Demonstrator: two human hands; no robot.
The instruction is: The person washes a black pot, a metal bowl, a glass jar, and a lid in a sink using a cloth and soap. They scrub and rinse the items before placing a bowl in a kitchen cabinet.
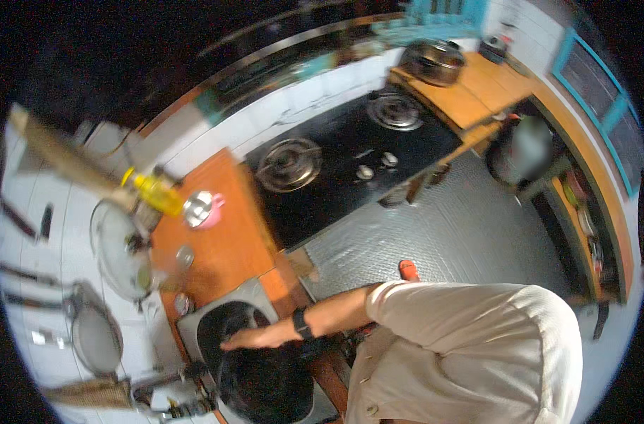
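My right hand [253, 338], with a dark band on its wrist, reaches over the sink [261, 294]. The basin's inside is very dark, and blur hides what the fingers touch. I cannot tell whether they hold anything. A tap [194, 371] stands at the sink's wall side. Beyond the basin, a pink cup with a metal inside [201, 210] sits on the orange-brown counter [232, 228]. Two small clear vessels, one nearer the cup [184, 256] and one by the sink's corner [183, 303], stand along the wall side. My left hand is out of view.
A black gas hob [322, 196] adjoins the counter, with a metal kettle [433, 62] past it. A yellow bottle [160, 196] stands near the wall. A strainer [95, 339] hangs on white tiles. Open shelves [581, 228] line the right.
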